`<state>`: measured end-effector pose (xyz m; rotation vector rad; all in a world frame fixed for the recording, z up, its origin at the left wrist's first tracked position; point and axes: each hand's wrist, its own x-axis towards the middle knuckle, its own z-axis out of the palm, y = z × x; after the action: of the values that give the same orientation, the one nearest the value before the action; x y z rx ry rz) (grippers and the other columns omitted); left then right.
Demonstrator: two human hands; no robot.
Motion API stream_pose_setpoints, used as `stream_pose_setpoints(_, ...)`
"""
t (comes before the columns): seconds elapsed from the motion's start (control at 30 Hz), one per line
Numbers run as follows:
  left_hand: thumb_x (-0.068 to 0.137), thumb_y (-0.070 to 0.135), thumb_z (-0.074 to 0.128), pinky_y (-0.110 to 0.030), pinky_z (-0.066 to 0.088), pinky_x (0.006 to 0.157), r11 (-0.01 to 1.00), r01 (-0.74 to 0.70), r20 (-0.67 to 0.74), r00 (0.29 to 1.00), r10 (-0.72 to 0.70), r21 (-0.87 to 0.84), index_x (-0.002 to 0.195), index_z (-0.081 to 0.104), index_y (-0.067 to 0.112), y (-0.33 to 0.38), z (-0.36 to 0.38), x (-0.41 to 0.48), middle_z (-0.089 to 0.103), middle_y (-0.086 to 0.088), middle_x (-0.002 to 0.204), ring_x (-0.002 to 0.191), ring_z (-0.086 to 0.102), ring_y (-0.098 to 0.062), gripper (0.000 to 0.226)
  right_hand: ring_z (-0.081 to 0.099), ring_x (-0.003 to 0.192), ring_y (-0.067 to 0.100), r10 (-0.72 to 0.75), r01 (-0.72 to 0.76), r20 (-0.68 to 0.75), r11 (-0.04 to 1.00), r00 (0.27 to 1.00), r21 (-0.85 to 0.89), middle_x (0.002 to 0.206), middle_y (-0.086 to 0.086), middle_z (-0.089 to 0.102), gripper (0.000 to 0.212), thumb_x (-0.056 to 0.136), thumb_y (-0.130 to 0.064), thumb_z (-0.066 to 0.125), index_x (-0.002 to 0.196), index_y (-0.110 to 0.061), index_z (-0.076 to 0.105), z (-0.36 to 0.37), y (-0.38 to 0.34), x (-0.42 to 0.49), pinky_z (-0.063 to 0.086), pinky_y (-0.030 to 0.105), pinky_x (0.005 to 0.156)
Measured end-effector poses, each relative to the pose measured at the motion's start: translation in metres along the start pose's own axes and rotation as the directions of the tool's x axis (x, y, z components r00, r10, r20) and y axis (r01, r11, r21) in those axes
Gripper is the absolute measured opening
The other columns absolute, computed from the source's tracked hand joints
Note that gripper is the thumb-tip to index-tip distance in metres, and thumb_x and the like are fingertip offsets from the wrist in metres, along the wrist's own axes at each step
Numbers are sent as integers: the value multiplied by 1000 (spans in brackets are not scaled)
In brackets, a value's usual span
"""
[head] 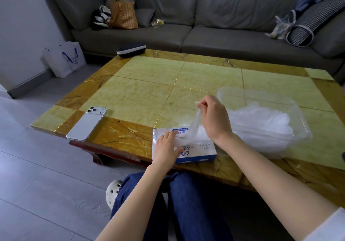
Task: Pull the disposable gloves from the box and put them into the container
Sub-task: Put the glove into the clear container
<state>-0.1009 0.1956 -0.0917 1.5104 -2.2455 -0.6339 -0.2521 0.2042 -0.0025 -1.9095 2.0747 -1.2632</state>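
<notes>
Soft indoor light, dim and cool, faint sheen on the glossy table (149, 95), pale glare on the phone (86, 124) and clear container (261, 94), weak shadows, wide-angle bending at the edges, mostly sharp

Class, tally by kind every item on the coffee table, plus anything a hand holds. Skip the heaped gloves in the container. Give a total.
phone: 1
glove box: 1
clear container: 1
dark case: 1
glove, pinched by the right hand: 1
Total: 5
</notes>
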Motion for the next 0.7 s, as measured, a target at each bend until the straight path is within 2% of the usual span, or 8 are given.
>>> stream_pose_setpoints(0.1, 89, 28, 62, -26, 27, 102, 1000, 3, 8, 1000, -3, 12, 139, 36, 16, 1, -1, 0, 45, 0, 134, 123, 39, -20, 57, 52, 75, 19, 11, -11, 41, 1000, 999, -2, 86, 1, 54, 18, 97, -25, 49, 90, -8, 51, -1, -2, -3, 35, 26, 63)
stream_pose_setpoints(0.2, 89, 27, 62, -27, 27, 102, 1000, 12, 13, 1000, -13, 10, 139, 36, 16, 2, -1, 0, 45, -1, 134, 124, 39, -21, 58, 55, 107, 23, 173, -153, 317, 985, 933, -85, 121, 7, 53, 48, 93, -40, 52, 123, -5, 42, 5, 0, -15, 37, 24, 76)
stream_pose_setpoints(0.23, 89, 27, 62, -27, 28, 103, 1000, 17, 16, 1000, -17, 9, 139, 36, 16, 3, -1, 0, 45, -1, 134, 124, 39, -20, 58, 55, 109, 23, 218, -186, 385, 975, 897, -121, 121, 7, 53, 51, 92, -41, 55, 125, -4, 41, 8, 2, -18, 39, 26, 80)
stream_pose_setpoints(0.3, 89, 28, 62, -28, 28, 103, 1000, 26, 22, 999, -26, 15, 139, 36, 16, 4, -2, 0, 45, 0, 134, 124, 39, -20, 58, 60, 96, 23, 260, -226, 442, 965, 858, -129, 102, 5, 60, 36, 91, -35, 59, 108, -4, 52, 12, 7, -22, 46, 31, 79)
stream_pose_setpoints(0.4, 89, 28, 61, -27, 27, 103, 999, 27, 24, 999, -28, 26, 139, 36, 16, 4, -3, 0, 44, 0, 135, 124, 39, -20, 56, 62, 81, 18, 245, -235, 420, 969, 874, -75, 90, 5, 68, 17, 92, -21, 58, 88, -6, 67, 11, 13, -22, 49, 29, 76)
stream_pose_setpoints(0.5, 90, 28, 61, -27, 26, 104, 999, 29, 31, 999, -30, 35, 140, 35, 16, 5, -4, 1, 43, 0, 137, 126, 38, -19, 57, 61, 75, 13, 198, -212, 294, 977, 935, 16, 90, 5, 70, 19, 94, -17, 57, 93, -4, 70, -1, 7, -12, 52, 31, 77)
stream_pose_setpoints(0.57, 90, 29, 60, -28, 26, 105, 998, 33, 39, 999, -35, 51, 141, 33, 17, 6, -5, 1, 42, 0, 138, 127, 37, -19, 59, 63, 70, 19, 162, -173, 196, 984, 967, 38, 81, 7, 69, 20, 94, -19, 57, 90, -2, 68, -14, 3, 0, 55, 40, 75)
stream_pose_setpoints(0.7, 88, 23, 63, -30, 29, 106, 999, 35, 121, 992, -33, -14, 141, 35, 16, 8, -12, 3, 41, -3, 139, 128, 37, -21, 60, 65, 66, 25, 131, -139, 149, 989, 980, 45, 74, 11, 66, 24, 92, -21, 60, 85, 2, 65, -42, -1, 22, 56, 44, 70)
